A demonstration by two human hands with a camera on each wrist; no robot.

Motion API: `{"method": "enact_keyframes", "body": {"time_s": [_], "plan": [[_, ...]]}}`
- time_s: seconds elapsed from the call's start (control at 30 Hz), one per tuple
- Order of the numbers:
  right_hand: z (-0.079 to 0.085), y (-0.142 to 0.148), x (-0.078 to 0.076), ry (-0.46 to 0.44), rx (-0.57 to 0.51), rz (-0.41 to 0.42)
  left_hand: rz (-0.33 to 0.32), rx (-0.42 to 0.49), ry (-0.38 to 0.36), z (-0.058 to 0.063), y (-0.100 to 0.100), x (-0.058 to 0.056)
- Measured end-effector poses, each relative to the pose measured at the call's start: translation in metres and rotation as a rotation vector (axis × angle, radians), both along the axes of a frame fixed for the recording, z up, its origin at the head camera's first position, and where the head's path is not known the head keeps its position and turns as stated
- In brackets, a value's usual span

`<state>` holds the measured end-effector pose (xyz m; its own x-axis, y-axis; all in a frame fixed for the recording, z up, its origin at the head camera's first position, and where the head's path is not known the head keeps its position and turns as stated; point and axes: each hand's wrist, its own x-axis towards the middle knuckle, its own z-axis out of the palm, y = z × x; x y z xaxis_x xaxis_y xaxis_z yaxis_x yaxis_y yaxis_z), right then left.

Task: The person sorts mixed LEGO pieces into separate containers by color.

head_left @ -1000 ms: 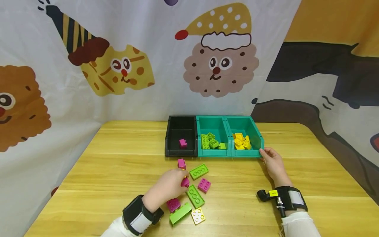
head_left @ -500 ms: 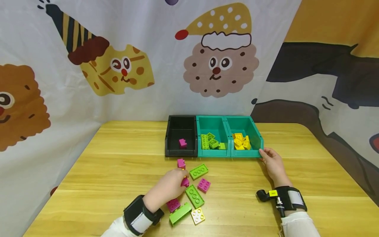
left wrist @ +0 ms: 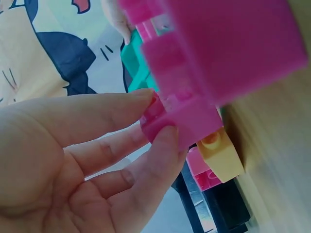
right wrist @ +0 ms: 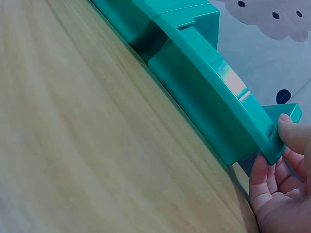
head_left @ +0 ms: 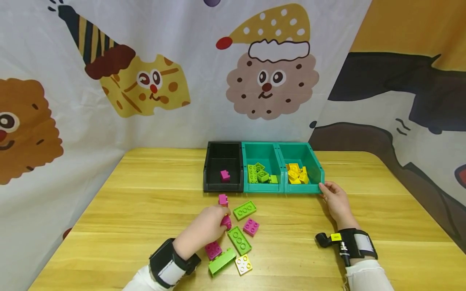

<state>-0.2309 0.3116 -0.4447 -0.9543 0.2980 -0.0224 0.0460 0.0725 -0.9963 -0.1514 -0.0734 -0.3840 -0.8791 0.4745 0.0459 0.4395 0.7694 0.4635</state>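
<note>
the left hand [head_left: 204, 228] pinches a pink brick [head_left: 226, 222] among loose bricks [head_left: 239, 241], near the black bin [head_left: 223, 188]; the right hand [head_left: 336, 204] grips the corner of the right teal bin [head_left: 303, 188]. seemingly a pick-up; next needs a clear lift.

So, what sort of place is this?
Probably an indoor play corner: a yellowish wood-grain table, a white cartoon-printed cloth backdrop, and teal plastic bins holding studded plastic toy bricks.

White sleeves [head_left: 368, 277] adjoin black wrist straps [head_left: 162, 255] with light panels [head_left: 363, 243], the right strap carrying a black module [head_left: 323, 240] and yellow label [head_left: 336, 237].
</note>
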Motion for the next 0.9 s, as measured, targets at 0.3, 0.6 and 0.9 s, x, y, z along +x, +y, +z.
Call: {"method": "enact_keyframes", "body": {"time_s": [0.3,0.6,0.9], "plan": [[0.001,0.000,0.000,-0.005,0.001,0.001,0.044,0.058,0.025,0.010,-0.005,0.003],[0.001,0.001,0.000,-0.012,-0.007,-0.004,0.079,0.141,0.053,0.020,-0.012,-0.007],[0.001,0.000,0.000,-0.019,0.014,-0.002,0.238,0.217,0.226,0.026,-0.010,-0.042]]}}
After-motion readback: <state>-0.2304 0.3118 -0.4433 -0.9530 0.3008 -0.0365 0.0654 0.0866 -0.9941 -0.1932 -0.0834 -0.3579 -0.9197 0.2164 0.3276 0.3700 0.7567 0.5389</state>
